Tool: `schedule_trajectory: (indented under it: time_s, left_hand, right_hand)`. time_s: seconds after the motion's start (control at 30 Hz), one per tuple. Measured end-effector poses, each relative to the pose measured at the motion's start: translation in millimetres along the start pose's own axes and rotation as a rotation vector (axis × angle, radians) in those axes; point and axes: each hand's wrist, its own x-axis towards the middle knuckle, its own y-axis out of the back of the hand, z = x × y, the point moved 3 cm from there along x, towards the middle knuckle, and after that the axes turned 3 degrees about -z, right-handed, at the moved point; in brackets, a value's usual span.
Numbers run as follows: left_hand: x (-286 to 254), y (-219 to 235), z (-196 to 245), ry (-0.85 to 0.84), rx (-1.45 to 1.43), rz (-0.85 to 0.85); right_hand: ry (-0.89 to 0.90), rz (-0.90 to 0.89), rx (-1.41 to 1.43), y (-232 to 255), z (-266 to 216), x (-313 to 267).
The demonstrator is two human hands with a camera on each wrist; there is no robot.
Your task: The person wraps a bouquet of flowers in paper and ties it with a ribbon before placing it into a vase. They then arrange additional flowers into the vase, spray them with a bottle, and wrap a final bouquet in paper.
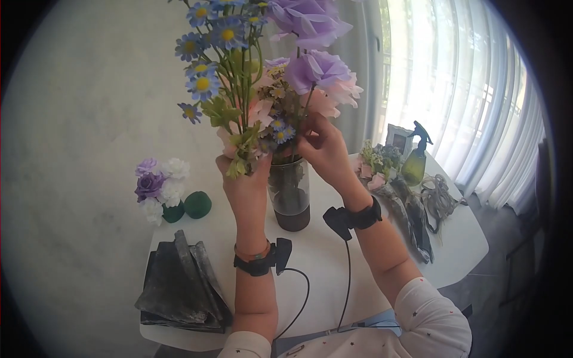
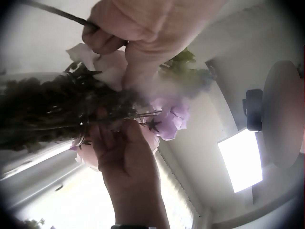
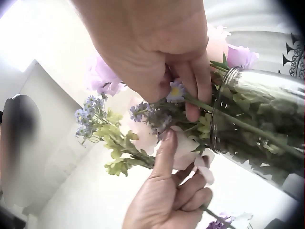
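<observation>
My left hand [image 1: 246, 188] grips the stem of a tall spray of blue daisies [image 1: 228, 33] with green leaves, left of the glass vase [image 1: 290, 206]. Its cut end sticks out below the fist in the right wrist view. The vase stands upright, packed with green stems and pink, purple and small blue flowers. At its mouth, my right hand [image 1: 327, 149] reaches in among the stems, thumb and fingers curled together around a flower stem. Large purple blooms [image 1: 316, 68] rise just above that hand. The leaves and blossoms partly hide the fingertips.
On the left lie dark folded sheets [image 1: 185, 286], with purple and white flowers [image 1: 158, 185] and green foam pieces [image 1: 197, 204] behind. To the right are a wrapped bouquet [image 1: 382, 167], a green spray bottle [image 1: 414, 164], a picture frame [image 1: 400, 137] and grey ribbon [image 1: 440, 200].
</observation>
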Motion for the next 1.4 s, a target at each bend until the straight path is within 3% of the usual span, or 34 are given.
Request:
schedule_trajectory:
  time_s: [0.03,0.1,0.17,0.37,0.43,0.5,0.6,0.73,0.8,0.9,1.0,1.17,1.27,1.33,1.4]
  left_hand:
    - [-2.5,5.8,8.8,0.007,-0.005,-0.002]
    - [-8.6,15.9,24.0,-0.144,-0.019,0.054]
    - [-16.3,23.1,29.0,-0.089,-0.039,0.134]
    - [-31.8,-4.0,32.7,0.116,-0.428,-0.265]
    - [-25.6,-20.7,11.2,0.064,-0.428,-0.253]
    - [-15.3,-29.5,-3.1,0.166,-0.275,-0.263]
    - [-3.6,-34.1,1.9,0.107,-0.239,-0.156]
    - [11.2,-40.1,12.8,0.110,-0.326,-0.191]
    - [16.4,-43.9,8.2,0.189,-0.519,-0.168]
    - [15.4,-43.3,13.1,0.319,-0.508,-0.174]
    - [23.3,-54.5,-10.8,0.180,-0.523,-0.131]
    - [28.7,-58.2,-16.6,0.112,-0.387,-0.133]
    - [30.2,-59.3,-20.5,0.054,-0.265,-0.135]
    - [30.5,-61.3,-23.8,0.050,-0.214,-0.135]
    - [31.0,-64.0,-25.3,-0.063,-0.226,-0.069]
  right_hand:
    - [-0.004,-0.014,-0.042,0.7,-1.3,1.5]
    - [-0.025,-0.057,-0.094,1.0,-7.9,3.4]
    - [-0.048,-0.099,-0.139,0.2,-12.4,3.6]
    - [-0.028,-0.163,-0.115,3.2,-8.7,6.1]
    - [-0.013,-0.167,-0.138,7.0,-6.4,6.3]
    - [0.010,-0.191,-0.179,12.1,2.2,8.0]
    - [0.057,-0.213,-0.218,13.3,-0.7,8.3]
    - [0.058,-0.270,-0.177,11.4,-0.1,10.7]
    - [-0.005,-0.285,-0.133,12.3,-1.8,9.2]
    - [-0.054,-0.295,-0.088,14.9,4.4,9.8]
    - [-0.050,-0.282,-0.055,15.3,2.2,8.0]
    - [-0.001,-0.293,-0.096,16.6,-2.4,9.4]
    - [-0.079,-0.291,-0.117,14.8,-3.2,12.8]
    - [-0.007,-0.225,-0.145,14.7,-9.3,13.9]
    - [-0.045,-0.209,-0.128,14.4,-12.7,14.2]
